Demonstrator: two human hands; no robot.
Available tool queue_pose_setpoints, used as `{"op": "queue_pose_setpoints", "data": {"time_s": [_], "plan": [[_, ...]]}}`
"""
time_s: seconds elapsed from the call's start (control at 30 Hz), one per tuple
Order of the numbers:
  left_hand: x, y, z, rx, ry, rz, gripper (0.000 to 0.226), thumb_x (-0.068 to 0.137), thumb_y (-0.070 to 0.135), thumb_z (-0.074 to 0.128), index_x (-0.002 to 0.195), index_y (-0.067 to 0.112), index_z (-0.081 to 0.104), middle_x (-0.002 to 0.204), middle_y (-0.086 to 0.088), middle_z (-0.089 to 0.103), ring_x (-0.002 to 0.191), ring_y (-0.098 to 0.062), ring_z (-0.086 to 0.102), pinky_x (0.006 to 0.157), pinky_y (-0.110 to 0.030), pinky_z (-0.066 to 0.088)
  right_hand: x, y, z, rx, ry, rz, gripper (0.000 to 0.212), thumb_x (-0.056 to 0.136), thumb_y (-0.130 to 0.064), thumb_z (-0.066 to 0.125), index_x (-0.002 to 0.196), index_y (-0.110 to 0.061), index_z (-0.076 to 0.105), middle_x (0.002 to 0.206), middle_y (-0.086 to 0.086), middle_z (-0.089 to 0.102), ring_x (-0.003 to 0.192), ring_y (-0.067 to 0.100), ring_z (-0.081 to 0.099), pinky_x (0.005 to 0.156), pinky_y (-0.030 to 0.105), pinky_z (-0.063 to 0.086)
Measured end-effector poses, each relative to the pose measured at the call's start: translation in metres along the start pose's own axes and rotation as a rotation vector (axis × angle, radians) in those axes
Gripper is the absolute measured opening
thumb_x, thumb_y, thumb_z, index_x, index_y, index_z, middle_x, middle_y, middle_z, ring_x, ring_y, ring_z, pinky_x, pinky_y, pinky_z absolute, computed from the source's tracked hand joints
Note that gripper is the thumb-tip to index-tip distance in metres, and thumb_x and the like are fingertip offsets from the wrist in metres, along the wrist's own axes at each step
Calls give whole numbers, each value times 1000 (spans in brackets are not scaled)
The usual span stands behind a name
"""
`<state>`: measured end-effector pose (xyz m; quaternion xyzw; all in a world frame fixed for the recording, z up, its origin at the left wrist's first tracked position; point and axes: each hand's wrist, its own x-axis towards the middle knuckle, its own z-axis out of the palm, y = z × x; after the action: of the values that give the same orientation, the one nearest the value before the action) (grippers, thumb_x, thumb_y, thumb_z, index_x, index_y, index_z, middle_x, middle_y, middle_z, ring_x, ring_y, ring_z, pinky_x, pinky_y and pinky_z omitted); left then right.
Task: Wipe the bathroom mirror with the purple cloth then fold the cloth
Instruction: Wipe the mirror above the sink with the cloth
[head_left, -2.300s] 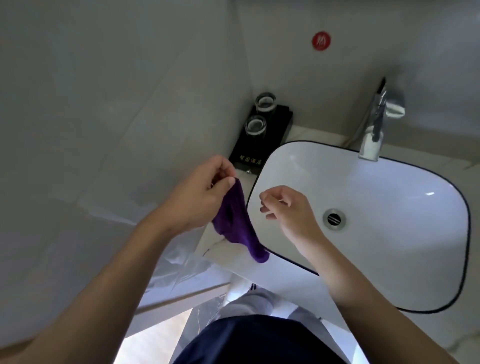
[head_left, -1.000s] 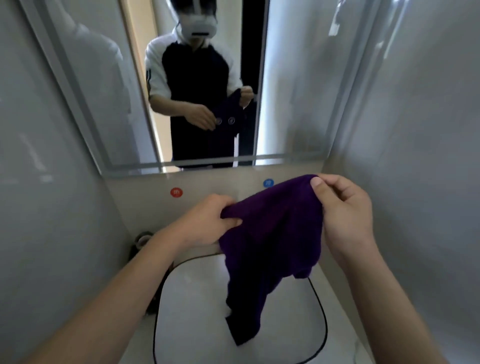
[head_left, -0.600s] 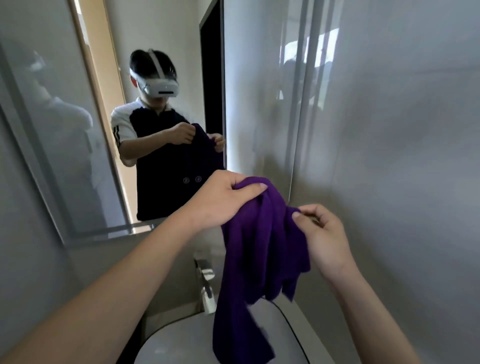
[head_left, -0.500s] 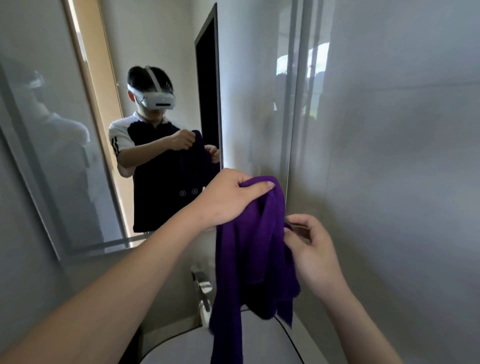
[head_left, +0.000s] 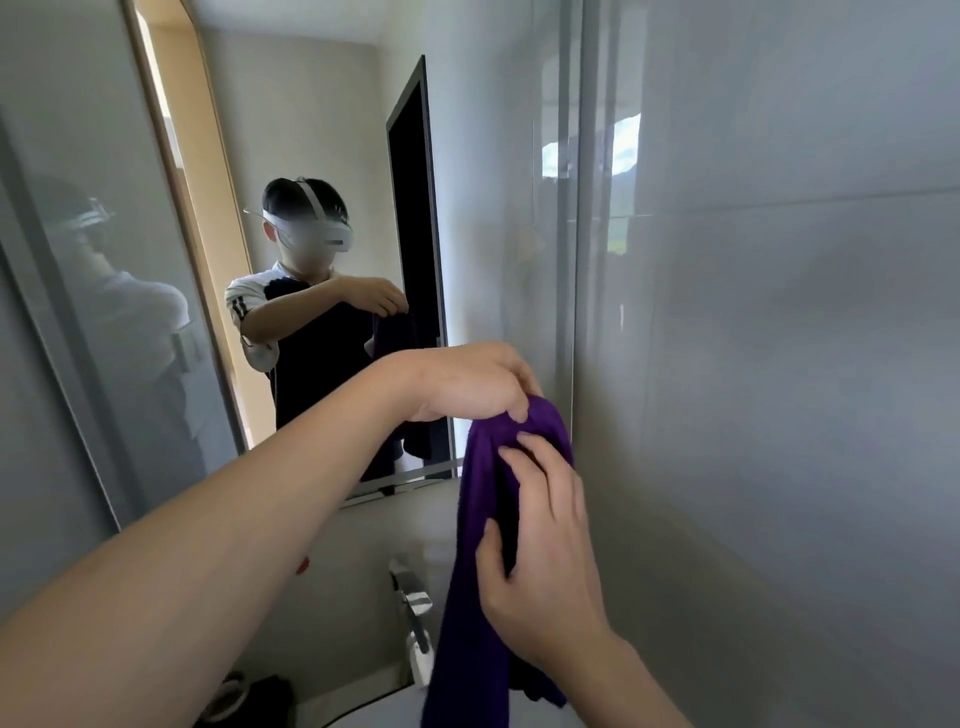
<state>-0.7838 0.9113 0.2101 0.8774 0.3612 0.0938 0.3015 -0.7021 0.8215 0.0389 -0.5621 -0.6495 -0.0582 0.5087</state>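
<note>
- Head view, location: the purple cloth (head_left: 483, 597) hangs in mid-air in front of the bathroom mirror (head_left: 322, 156), near its lower right corner and close to the right-hand wall (head_left: 779, 364). It does not touch the glass. Its lower end drops out of frame above the faucet (head_left: 413, 605) and the basin below
- Head view, handling: the cloth drapes in long vertical folds from a single top hold, so judge it soft, limp and light. It will not keep a shape by itself. It is not fragile; slipping is unlikely while it stays bunched
- Head view, grasp point: for wiping, gather the cloth into a pad in one palm. For folding, take it at two corners or along one edge; which corner is where cannot be told from the bunched folds
- Head view, left hand (head_left: 467, 384): fingers curled tight, pinching the top of the cloth from above and carrying its weight
- Head view, right hand (head_left: 545, 540): partly closed round the hanging length just below the left hand, fingers (head_left: 535, 457) wrapped over the front folds, thumb (head_left: 491, 551) pressing from the side
- Head view, progress: judged as cloth preparation; wiping of the mirror is not yet under way
</note>
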Motion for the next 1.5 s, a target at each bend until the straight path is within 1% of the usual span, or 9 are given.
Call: {"op": "queue_pose_setpoints", "data": {"time_s": [0.23, 0.5, 0.73, 0.87, 1.1, 1.2, 1.33, 1.4, 1.5], "plan": [[22, -16, 1, 7, 314, 157, 11, 96, 11, 66, 99, 9, 77, 77, 4, 71, 63, 5, 61, 63, -8, 48, 19, 18, 11, -64, 3, -19, 72, 87, -24, 51, 155, -21, 27, 163, -7, 19, 152, 13, 14, 123, 44, 25], [76, -25, -5, -67, 537, 202, 16, 98, 22, 65, 88, 23, 77, 84, -5, 75, 73, -11, 68, 71, -30, 60, 71, 51, 21, -65, -70, -118, 72, 96, -31, 40, 160, -34, 7, 167, -14, -14, 155, 13, -12, 125, 49, 8], [123, -21, -46, 649, 934, 46, 40, 95, 64, 48, 80, 29, 61, 71, 7, 63, 73, -15, 61, 64, -35, 50, 171, 96, 23, -174, -129, -202, 75, 100, -38, 33, 158, -35, -15, 164, -19, -26, 150, 11, -27, 125, 53, -4], [147, -33, -89, 546, 1009, -12, 40, 91, 62, 58, 77, 25, 57, 80, 8, 63, 77, -15, 61, 70, -37, 52, 235, 109, 37, -252, -119, -230, 73, 101, -43, 32, 160, -33, -10, 163, -16, -30, 153, 19, -22, 119, 57, -8], [183, -56, -138, 579, 1152, -106, 29, 95, 49, 60, 81, 24, 59, 86, 9, 61, 83, -15, 58, 66, -31, 41, 324, 127, 70, -357, -108, -341, 72, 99, -45, 33, 161, -30, -1, 169, -6, -6, 155, 28, -2, 117, 69, 11], [194, -63, -163, 753, 1196, -42, 30, 92, 49, 65, 78, 22, 66, 97, 6, 56, 96, -16, 52, 80, -34, 45, 351, 133, 79, -387, -97, -396, 73, 100, -48, 34, 161, -33, -2, 170, -4, -6, 155, 30, 0, 116, 70, 10], [201, -69, -188, 1089, 1268, 153, 27, 88, 44, 70, 81, 18, 72, 110, -2, 58, 110, -24, 47, 100, -41, 33, 383, 134, 81, -437, -63, -472, 76, 96, -53, 38, 160, -35, 2, 170, -1, -1, 154, 34, 5, 114, 73, 7], [201, -73, -196, 1193, 1284, 213, 30, 87, 46, 69, 98, 18, 69, 128, -7, 57, 124, -29, 44, 113, -52, 27, 394, 136, 81, -447, -46, -513, 78, 94, -57, 39, 161, -35, 6, 169, -1, 4, 154, 34, 7, 114, 74, 6], [195, -78, -211, 1213, 1249, 25, 62, 91, 70, 49, 137, 29, 47, 160, -7, 32, 150, -34, 19, 119, -66, 7, 404, 142, 81, -473, -9, -574, 80, 93, -60, 39, 161, -36, 4, 170, -4, 6, 154, 33, 9, 115, 73, 5]]}}
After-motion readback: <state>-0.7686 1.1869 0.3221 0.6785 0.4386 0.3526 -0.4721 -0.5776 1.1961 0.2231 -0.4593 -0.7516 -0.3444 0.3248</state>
